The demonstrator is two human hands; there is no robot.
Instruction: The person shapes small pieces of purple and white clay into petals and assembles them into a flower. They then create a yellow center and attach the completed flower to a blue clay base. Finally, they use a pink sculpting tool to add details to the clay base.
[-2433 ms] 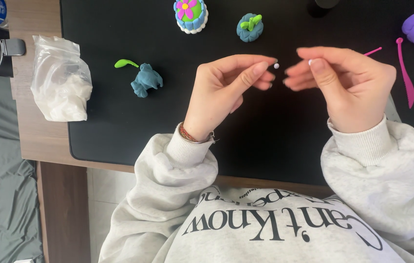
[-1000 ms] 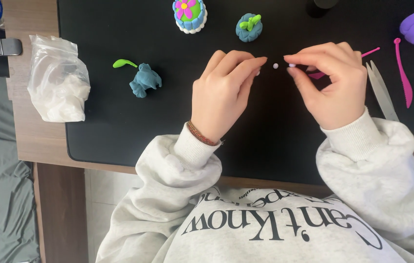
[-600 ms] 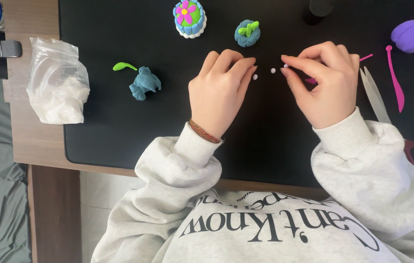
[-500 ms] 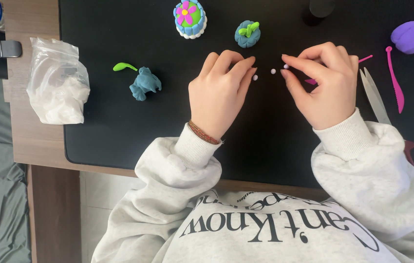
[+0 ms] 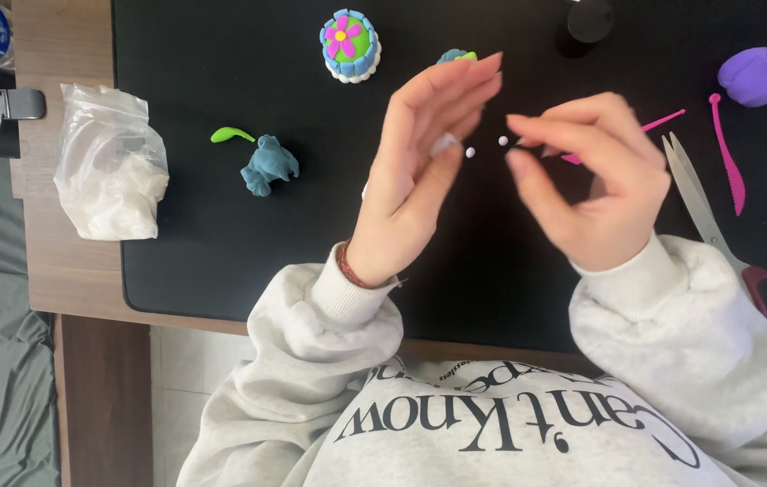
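Note:
Two tiny white clay balls [image 5: 469, 152] [image 5: 503, 142] show against the black mat [image 5: 221, 261], a small gap between them. My left hand [image 5: 420, 171] is lifted with its fingers stretched and apart, thumb tip just left of the left ball, holding nothing. My right hand [image 5: 582, 185] is curled, thumb and forefinger a little apart right beside the right ball; I cannot tell if a fingertip touches it. A pink stick tool [image 5: 663, 119] lies on the mat, partly hidden behind my right hand.
A blue clay figure [image 5: 268, 165] with a green leaf [image 5: 230, 135] lies left. A clay cake with a pink flower [image 5: 349, 45], a blue-green piece [image 5: 456, 57], a purple lump [image 5: 758, 77], a pink spatula [image 5: 728, 162], scissors [image 5: 717, 234] and a plastic bag [image 5: 111, 162] surround the hands.
One white ball was pinched between both hands; now two balls show. My left hand has opened and lifted its fingers. My right hand has loosened its pinch.

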